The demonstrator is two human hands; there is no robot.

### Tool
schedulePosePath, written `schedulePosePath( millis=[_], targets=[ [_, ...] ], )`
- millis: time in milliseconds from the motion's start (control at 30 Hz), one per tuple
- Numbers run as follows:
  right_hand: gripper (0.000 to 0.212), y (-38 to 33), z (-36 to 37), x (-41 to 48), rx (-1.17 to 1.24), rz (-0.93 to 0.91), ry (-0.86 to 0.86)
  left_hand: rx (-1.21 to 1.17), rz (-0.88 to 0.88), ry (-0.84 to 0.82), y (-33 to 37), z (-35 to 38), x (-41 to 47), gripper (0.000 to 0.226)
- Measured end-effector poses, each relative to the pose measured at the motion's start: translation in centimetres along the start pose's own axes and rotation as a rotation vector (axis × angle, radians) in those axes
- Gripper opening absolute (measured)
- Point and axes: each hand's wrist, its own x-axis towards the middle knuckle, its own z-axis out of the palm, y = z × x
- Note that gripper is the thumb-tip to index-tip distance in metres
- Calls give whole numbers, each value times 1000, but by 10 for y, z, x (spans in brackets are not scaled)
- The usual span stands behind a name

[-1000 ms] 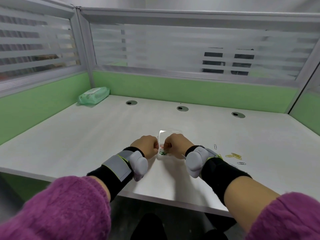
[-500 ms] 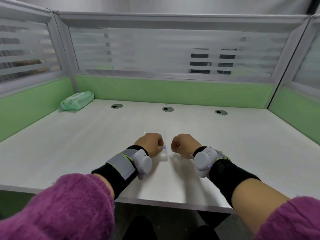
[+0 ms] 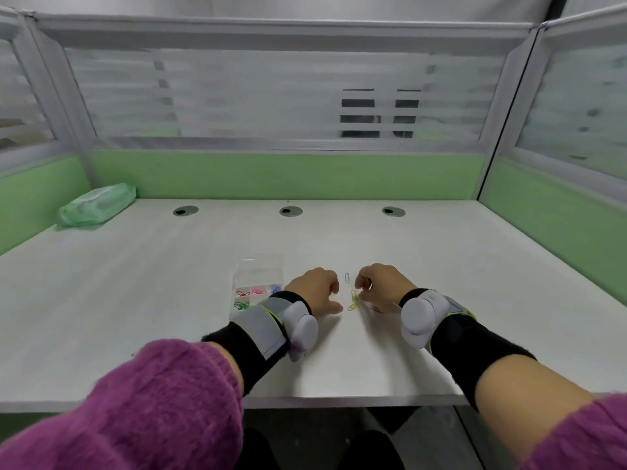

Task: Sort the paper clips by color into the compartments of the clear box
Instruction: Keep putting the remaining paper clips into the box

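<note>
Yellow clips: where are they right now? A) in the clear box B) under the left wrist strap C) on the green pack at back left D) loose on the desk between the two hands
D: the yellow paper clips lie on the desk between the left hand and right hand, outside the clear box.

Clear box [image 3: 259, 278] on bench [image 3: 169, 283], left of centre; clips lie in its near compartments. Left hand [image 3: 317, 290] just right of the box, right hand [image 3: 381, 286] further right, both over the bench. Single clip [image 3: 347, 277] on the bench between the hands; small clip cluster [image 3: 354, 301] nearer, at the right hand's fingers. Wipes pack [image 3: 96, 205] in far left corner
</note>
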Motion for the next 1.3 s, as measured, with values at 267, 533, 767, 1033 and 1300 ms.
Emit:
schedulePosePath(
  millis=[267, 533, 767, 1033, 1300],
  targets=[
    [25, 20, -3, -5, 13, 33, 21, 77, 106, -77, 22, 10, 16, 54],
    [24, 34, -1, 2, 7, 54, 26, 112, 108, -70, 30, 17, 21, 32],
    [29, 40, -1, 7, -16, 104, 46, 109, 62, -33, 26, 21, 29, 25],
    [30, 40, 5, 15, -38, 149, 21, 128, 16, -28, 21, 23, 37, 24],
    [21, 37, 6, 19, 2, 138, 40, 145, 4, -40, 24, 23, 41, 21]
  ],
)
